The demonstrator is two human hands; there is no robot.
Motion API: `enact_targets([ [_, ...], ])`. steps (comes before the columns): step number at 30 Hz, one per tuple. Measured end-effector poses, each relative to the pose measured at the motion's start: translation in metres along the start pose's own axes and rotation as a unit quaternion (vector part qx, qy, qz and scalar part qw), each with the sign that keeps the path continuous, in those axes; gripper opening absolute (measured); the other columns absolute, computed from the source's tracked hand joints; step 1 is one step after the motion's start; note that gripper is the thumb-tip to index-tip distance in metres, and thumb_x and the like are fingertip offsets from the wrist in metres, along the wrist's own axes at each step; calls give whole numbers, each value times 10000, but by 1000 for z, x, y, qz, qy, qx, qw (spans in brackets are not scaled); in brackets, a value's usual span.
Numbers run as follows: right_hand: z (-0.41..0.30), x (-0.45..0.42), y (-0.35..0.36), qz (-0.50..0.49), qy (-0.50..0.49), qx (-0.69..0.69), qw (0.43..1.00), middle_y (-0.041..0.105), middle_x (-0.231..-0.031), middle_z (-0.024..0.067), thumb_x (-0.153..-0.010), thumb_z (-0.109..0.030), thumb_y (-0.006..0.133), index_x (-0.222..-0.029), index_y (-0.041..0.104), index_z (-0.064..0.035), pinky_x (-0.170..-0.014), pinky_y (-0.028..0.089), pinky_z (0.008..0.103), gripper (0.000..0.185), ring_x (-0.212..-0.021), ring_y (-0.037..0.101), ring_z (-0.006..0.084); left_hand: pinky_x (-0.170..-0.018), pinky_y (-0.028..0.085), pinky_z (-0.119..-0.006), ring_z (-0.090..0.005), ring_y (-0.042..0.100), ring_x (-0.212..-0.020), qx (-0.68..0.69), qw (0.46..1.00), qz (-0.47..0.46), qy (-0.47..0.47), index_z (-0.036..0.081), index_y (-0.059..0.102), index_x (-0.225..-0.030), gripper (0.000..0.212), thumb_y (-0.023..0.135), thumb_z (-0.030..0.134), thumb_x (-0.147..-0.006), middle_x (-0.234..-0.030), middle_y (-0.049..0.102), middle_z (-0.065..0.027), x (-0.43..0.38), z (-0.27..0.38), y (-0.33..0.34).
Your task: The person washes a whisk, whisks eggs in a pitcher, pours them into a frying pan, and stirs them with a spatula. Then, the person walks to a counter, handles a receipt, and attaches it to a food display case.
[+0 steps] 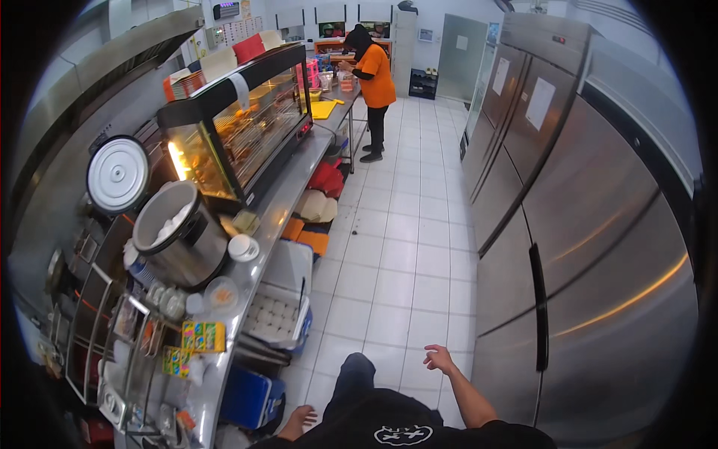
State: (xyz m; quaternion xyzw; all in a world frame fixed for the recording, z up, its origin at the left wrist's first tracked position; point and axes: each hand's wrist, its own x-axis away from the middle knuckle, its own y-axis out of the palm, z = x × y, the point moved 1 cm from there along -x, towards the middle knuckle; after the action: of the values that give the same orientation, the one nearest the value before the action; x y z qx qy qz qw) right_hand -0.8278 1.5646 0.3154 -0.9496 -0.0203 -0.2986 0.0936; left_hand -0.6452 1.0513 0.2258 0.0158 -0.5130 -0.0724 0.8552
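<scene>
My left hand [302,418] hangs low beside my left leg, holding nothing. Nearest to it is a blue cooler box [245,397] under the stainless steel counter [259,279]. Out in front of my body on the right, my right hand [438,358] is in the air over the white tiled floor [401,241], its fingers loosely parted and nothing in them. To its right stand tall stainless steel refrigerators [603,247] with a long black handle [538,308]. One of my knees [358,370], in dark trousers, shows ahead of me.
A co-worker in an orange shirt [378,76] stands at the counter's far end. On the counter are a glass food warmer [255,115], a large steel pot [190,247] with its lid [118,175] raised, and yellow boxes [203,337]. An opened cooler [305,331] holding white round items sits below.
</scene>
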Motion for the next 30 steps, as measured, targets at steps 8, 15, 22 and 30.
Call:
enact_targets([
  [8,27,-138,-68,29,215,30,976,658,-933,144,-891,-247,490,-1157,525,-64,-600,533,391,326,-755,646,241,-651,493,-461,-316,616,-783,-232,949,4,213,11,504,-1052,394,570,293,-785,-930,582,-139,-67,40,5],
  [15,36,-164,-115,-48,129,101,985,637,-880,107,-860,-234,520,-1031,603,-75,-645,497,403,248,-729,603,269,-659,486,-421,-300,610,-797,-379,903,142,145,23,646,-874,339,526,326,-778,-923,629,-193,-297,406,108],
  [22,-23,-242,-159,-79,144,90,982,625,-891,118,-863,-230,531,-1028,601,-65,-638,516,422,244,-736,612,273,-891,446,-409,-379,560,-1043,-482,766,103,413,1,623,-957,353,431,276,-846,-1064,605,-244,-404,726,193],
  [30,-106,-454,-304,50,235,-99,966,606,-916,137,-863,-217,548,-1013,592,-50,-615,540,437,228,-735,621,270,-495,479,-381,-222,605,-574,-252,950,99,155,39,652,-787,296,511,296,-749,-667,637,-117,-401,749,246],
])
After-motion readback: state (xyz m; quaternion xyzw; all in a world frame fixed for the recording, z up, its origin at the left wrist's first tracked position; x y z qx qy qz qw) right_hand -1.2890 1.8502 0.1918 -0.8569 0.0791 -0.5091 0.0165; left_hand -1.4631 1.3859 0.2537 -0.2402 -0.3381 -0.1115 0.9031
